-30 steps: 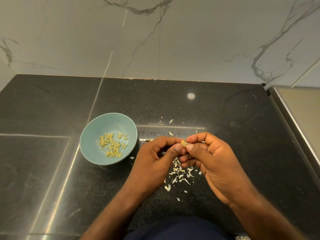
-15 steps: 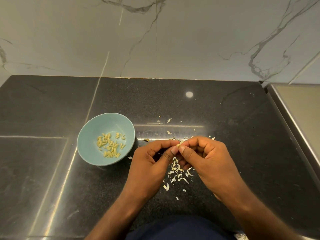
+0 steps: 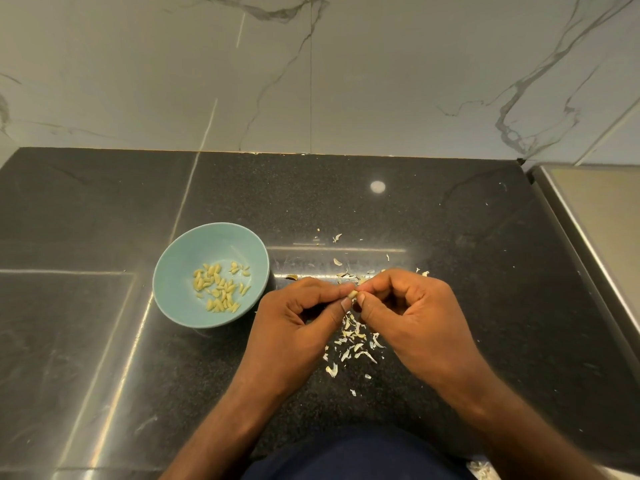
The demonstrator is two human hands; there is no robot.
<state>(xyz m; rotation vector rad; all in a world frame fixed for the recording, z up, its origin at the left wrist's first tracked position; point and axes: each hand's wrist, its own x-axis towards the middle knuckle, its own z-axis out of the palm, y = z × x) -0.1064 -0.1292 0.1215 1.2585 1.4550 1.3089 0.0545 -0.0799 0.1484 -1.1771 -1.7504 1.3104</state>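
- Seed [image 3: 353, 294], small and pale, is being pinched between the fingertips of both my hands. It is hanging just above the black countertop [image 3: 450, 254], to the right of the bowl.
- My left hand [image 3: 294, 327] is curling inward, thumb and forefinger pressing on the seed's left side. The other fingers are folding toward the palm.
- My right hand [image 3: 408, 317] is nipping the seed from the opposite side with thumb and forefinger, the remaining fingers tucking under.
- Teal bowl [image 3: 173, 292] is sitting near my left hand without touching it, and is holding a loose cluster of peeled kernels [image 3: 218, 285].
- Husk scraps [image 3: 353, 341] are lying scattered on the countertop beneath and between my hands. More flecks are spreading beyond my knuckles toward the wall.
- Marble-veined wall [image 3: 381, 81] is rising behind the countertop. A steel surface [image 3: 606, 209] is adjoining the countertop on the right, running out of frame.
- My fingertips are covering most of the seed, so only a small part is showing. I cannot tell whether its husk is on or partly off.
- My hands are also hiding part of the scrap pile.
- Dark blue garment [image 3: 353, 455] is filling the bottom edge, cut off by the frame. A pale heap [image 3: 479, 469] beside it is being cropped and is too small to identify.
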